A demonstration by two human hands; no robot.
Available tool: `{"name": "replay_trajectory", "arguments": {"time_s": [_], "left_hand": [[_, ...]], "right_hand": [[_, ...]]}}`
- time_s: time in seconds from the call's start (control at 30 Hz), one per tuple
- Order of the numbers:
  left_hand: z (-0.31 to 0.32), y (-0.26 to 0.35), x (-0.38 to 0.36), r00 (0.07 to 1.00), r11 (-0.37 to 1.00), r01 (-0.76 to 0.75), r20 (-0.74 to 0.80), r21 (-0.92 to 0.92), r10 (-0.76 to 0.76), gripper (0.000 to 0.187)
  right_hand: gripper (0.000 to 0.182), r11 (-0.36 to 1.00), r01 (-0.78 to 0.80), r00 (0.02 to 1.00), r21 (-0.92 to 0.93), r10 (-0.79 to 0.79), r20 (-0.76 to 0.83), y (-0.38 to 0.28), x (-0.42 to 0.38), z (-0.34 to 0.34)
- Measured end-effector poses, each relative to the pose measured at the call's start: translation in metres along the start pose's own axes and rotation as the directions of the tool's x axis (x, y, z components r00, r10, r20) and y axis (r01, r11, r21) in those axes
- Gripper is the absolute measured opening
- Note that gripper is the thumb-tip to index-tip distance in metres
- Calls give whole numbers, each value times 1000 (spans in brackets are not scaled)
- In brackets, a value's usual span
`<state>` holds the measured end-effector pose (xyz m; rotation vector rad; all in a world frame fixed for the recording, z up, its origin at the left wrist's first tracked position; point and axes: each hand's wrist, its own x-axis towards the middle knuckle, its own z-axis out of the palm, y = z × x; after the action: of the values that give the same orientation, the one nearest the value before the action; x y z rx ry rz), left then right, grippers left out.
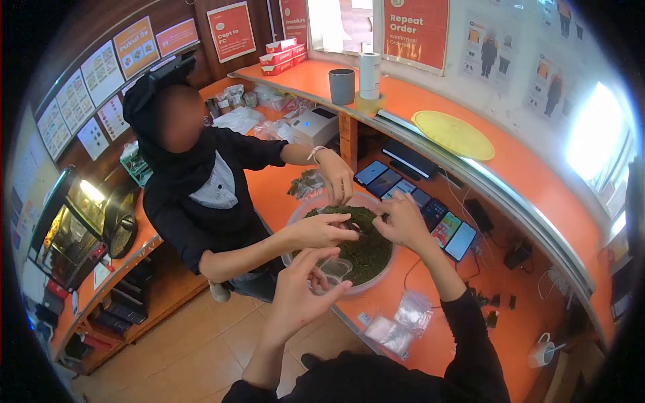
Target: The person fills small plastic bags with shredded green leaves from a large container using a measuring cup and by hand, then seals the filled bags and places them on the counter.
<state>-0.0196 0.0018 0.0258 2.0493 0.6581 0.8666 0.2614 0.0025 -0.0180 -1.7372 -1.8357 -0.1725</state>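
Observation:
A round translucent tub (386, 275) holds dark green, moss-like material (369, 252). My left hand (299, 295) is at the tub's near left edge, fingers and thumb curved around a small clear plastic bag (336, 270). Over the tub's right side, my right hand (403, 223) has its fingers bent together; whatever lies between the fingertips is hidden. Across from me, a co-worker's one hand (329, 230) reaches over the material, and their other hand (336, 178) hangs above the far rim.
Clear plastic bags (400, 322) lie on the orange table near me. Several phones (430, 208) line the right side, with cables beside them. A white mug (541, 350) stands at the lower right. The co-worker (201, 181) stands at the left. A raised shelf (524, 154) curves behind the phones.

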Motion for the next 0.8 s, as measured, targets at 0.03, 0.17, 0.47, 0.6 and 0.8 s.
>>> {"name": "replay_trajectory", "arguments": {"time_s": [0.03, 0.17, 0.47, 0.6, 0.8], "left_hand": [[4, -6, 2, 1000, 1000, -18, 17, 25, 18, 48], [16, -13, 12, 997, 995, 57, 51, 79, -61, 47], [41, -27, 37, 990, 907, 26, -137, 421, 35, 51], [55, -41, 51, 989, 917, 144, -88, 372, -120, 54], [63, -55, 69, 994, 930, 95, -80, 355, -72, 55]], "right_hand": [[18, 1000, -21, 1000, 11, 21, -10, 1, 0, -2], [18, 1000, -22, 1000, -4, 22, -2, 11, -4, -5], [19, 1000, 2, 996, 22, 0, -91, 5, 6, -23], [17, 998, 63, 991, 0, -62, -118, -4, 16, -37], [14, 908, 325, 911, -263, -376, -170, -47, 17, -38]]}}
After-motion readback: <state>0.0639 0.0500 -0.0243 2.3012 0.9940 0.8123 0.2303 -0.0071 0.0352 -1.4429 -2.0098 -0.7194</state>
